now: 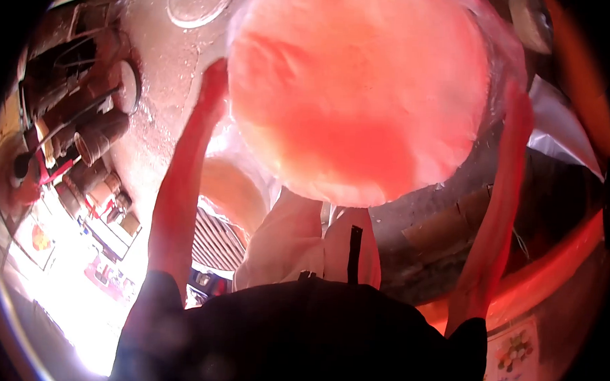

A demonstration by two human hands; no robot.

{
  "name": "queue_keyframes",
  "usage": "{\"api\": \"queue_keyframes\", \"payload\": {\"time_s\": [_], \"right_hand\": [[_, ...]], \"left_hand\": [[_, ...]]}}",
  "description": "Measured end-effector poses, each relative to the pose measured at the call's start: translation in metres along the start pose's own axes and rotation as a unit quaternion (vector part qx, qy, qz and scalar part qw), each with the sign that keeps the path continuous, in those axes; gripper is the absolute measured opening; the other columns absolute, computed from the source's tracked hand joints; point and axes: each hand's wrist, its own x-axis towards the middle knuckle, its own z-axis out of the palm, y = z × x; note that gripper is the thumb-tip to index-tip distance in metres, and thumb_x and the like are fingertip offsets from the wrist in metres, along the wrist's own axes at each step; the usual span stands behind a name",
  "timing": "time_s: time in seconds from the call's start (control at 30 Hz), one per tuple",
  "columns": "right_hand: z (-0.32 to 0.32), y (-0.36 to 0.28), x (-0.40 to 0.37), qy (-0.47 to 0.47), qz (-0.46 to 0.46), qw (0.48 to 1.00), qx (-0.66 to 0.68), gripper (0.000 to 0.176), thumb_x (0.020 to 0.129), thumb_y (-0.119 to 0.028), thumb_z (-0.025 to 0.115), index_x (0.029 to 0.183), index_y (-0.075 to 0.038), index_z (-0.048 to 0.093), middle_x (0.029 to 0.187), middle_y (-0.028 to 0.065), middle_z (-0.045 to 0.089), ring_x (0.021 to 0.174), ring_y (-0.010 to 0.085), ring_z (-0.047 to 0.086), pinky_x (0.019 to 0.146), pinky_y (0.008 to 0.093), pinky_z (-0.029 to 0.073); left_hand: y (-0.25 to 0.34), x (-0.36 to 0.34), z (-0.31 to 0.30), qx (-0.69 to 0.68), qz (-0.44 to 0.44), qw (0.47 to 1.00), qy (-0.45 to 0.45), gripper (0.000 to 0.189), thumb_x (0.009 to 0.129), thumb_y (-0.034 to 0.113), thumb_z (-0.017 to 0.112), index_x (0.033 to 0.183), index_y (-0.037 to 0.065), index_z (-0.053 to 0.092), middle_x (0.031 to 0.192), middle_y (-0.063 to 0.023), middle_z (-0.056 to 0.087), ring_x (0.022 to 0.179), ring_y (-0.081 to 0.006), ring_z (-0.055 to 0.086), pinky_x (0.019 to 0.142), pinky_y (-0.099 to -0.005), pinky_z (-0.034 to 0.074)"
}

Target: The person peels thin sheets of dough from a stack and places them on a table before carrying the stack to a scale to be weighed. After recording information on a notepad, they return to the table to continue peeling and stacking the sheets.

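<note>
A large round thing (pixel 362 92) fills the upper middle of the view, its broad face smooth and tinted red by the light. Clear crinkled plastic (pixel 501 43) shows around its edge. My left hand (pixel 217 80) is against its left side, the fingers partly hidden at the edge. On the opposite side my right hand (pixel 518 104) grips at the plastic-covered edge, its fingers blurred in the red light. Both arms reach forward with the round thing between them, in front of my legs (pixel 290 240).
Pots and containers (pixel 102 136) stand along the left, near a round disc on a rod (pixel 127 87). A tan rounded object (pixel 231 191) sits by my left forearm, above a slatted grille (pixel 216 241). White sheeting (pixel 562 129) and an orange surface (pixel 581 72) lie on the right.
</note>
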Motion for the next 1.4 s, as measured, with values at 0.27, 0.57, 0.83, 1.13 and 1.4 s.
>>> {"api": "queue_keyframes", "payload": {"time_s": [0.27, 0.57, 0.83, 1.13, 1.4], "right_hand": [[-0.034, 0.013, -0.058, -0.071, 0.099, 0.963, 0.241, 0.027, 0.093, -0.019, 0.064, 0.111, 0.001, 0.066, 0.102, 0.0044, 0.066, 0.093, 0.013, 0.06, 0.082, 0.0279, 0.049], [-0.036, 0.029, -0.082, -0.192, 0.114, 0.954, 0.199, 0.028, 0.091, -0.028, 0.067, 0.105, -0.004, 0.066, 0.092, 0.0018, 0.066, 0.077, 0.0104, 0.062, 0.063, 0.0258, 0.051], [-0.122, -0.002, -0.156, -0.154, 0.068, 0.96, 0.225, 0.022, 0.092, -0.023, 0.064, 0.1, -0.002, 0.066, 0.085, 0.0063, 0.068, 0.074, 0.0134, 0.066, 0.066, 0.0259, 0.052], [-0.288, 0.131, -0.243, -0.011, 0.079, 0.973, 0.214, 0.029, 0.09, -0.025, 0.062, 0.102, 0.002, 0.067, 0.094, 0.0152, 0.069, 0.087, 0.0284, 0.066, 0.079, 0.0345, 0.052], [-0.366, 0.27, -0.236, 0.102, 0.017, 0.913, -0.394, 0.054, 0.086, -0.041, 0.064, 0.121, -0.001, 0.059, 0.117, 0.0247, 0.061, 0.107, 0.0407, 0.057, 0.09, 0.048, 0.048]], "left_hand": [[0.027, -0.117, 0.0, -0.175, 0.05, 0.983, 0.019, 0.018, 0.092, 0.018, 0.062, 0.095, 0.0, 0.063, 0.072, -0.0052, 0.062, 0.064, -0.0124, 0.059, 0.061, -0.0271, 0.049], [-0.031, -0.179, -0.001, -0.178, 0.038, 0.983, 0.0, 0.024, 0.086, 0.015, 0.067, 0.107, 0.002, 0.064, 0.085, -0.003, 0.064, 0.069, -0.0109, 0.059, 0.061, -0.0241, 0.048], [0.047, -0.247, 0.008, 0.096, 0.2, 0.931, 0.29, 0.032, 0.087, 0.014, 0.069, 0.115, 0.001, 0.06, 0.076, -0.0023, 0.062, 0.064, -0.0108, 0.056, 0.061, -0.0244, 0.048], [0.04, -0.253, 0.157, 0.366, 0.457, 0.805, 0.096, 0.054, 0.076, 0.029, 0.07, 0.124, 0.008, 0.058, 0.128, -0.02, 0.052, 0.126, -0.0394, 0.043, 0.103, -0.06, 0.03], [-0.004, -0.23, 0.156, 0.423, 0.458, 0.781, 0.038, 0.062, 0.079, 0.034, 0.067, 0.136, 0.018, 0.05, 0.139, -0.0144, 0.047, 0.132, -0.0346, 0.039, 0.105, -0.0552, 0.031]]}}
